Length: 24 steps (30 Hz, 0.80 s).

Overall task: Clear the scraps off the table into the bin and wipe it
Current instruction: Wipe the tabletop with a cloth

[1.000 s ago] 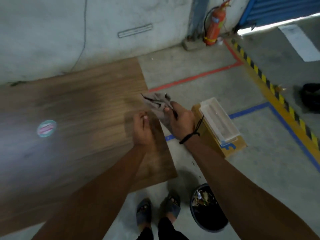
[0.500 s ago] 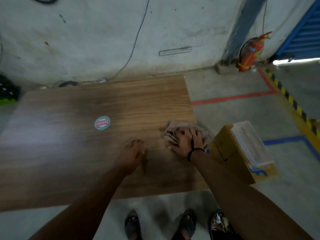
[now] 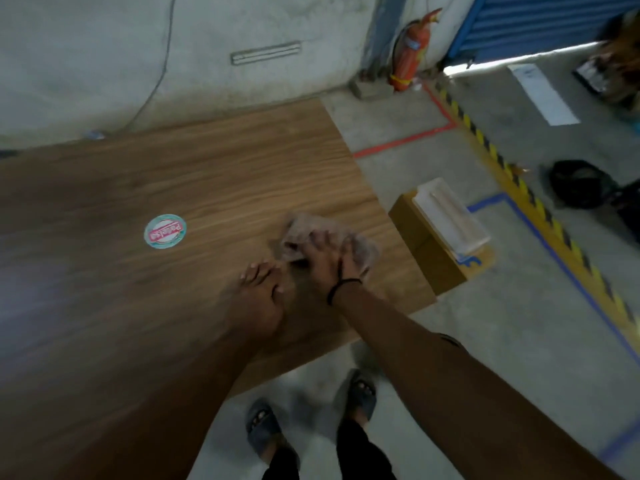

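A wood-grain table [image 3: 173, 174] fills the left and middle of the head view. Near its right end lies a crumpled greyish cloth [image 3: 362, 249]. My right hand [image 3: 327, 258] presses down on the cloth with its fingers spread over it; motion blur smears both. My left hand [image 3: 259, 289] rests on the bare wood just left of the right hand, fingers straight and holding nothing. I see no loose scraps on the table, and the bin is out of view.
A round teal-and-red sticker [image 3: 165, 231] sits on the table left of the hands. A cardboard box [image 3: 426, 258] with a white tray [image 3: 450, 216] on top stands at the table's right end. A fire extinguisher [image 3: 410, 53] leans by the wall. A black bag [image 3: 581, 183] lies on the floor at right.
One second ago my right hand held the cloth up past the table's right edge. It has since come down onto the wood, and my left hand now lies close beside it.
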Each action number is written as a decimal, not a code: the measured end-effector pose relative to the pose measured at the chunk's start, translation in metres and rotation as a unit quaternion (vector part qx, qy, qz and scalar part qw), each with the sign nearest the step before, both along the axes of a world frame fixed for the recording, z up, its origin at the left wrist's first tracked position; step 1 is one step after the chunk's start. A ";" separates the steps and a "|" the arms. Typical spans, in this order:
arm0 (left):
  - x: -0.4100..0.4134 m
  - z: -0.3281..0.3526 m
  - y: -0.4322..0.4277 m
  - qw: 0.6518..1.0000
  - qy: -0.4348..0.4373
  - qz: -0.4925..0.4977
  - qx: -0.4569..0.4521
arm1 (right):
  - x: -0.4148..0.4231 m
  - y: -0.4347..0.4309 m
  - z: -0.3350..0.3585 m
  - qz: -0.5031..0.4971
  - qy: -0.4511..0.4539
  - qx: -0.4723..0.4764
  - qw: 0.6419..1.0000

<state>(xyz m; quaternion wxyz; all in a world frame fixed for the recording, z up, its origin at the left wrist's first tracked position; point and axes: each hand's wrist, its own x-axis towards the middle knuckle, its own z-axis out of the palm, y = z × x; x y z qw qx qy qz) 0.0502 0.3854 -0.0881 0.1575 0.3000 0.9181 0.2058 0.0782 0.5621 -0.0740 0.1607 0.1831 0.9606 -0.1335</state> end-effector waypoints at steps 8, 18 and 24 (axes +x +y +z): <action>0.000 0.024 -0.002 0.998 0.010 -0.038 -0.043 | 0.062 0.001 0.095 -0.215 0.166 -0.130 0.954; -0.001 0.029 0.003 0.996 0.001 -0.030 -0.085 | 0.133 0.017 0.017 -0.308 0.007 0.024 0.951; -0.008 0.023 0.004 0.998 -0.035 -0.020 -0.048 | 0.116 -0.099 0.000 -0.250 0.023 -0.025 0.968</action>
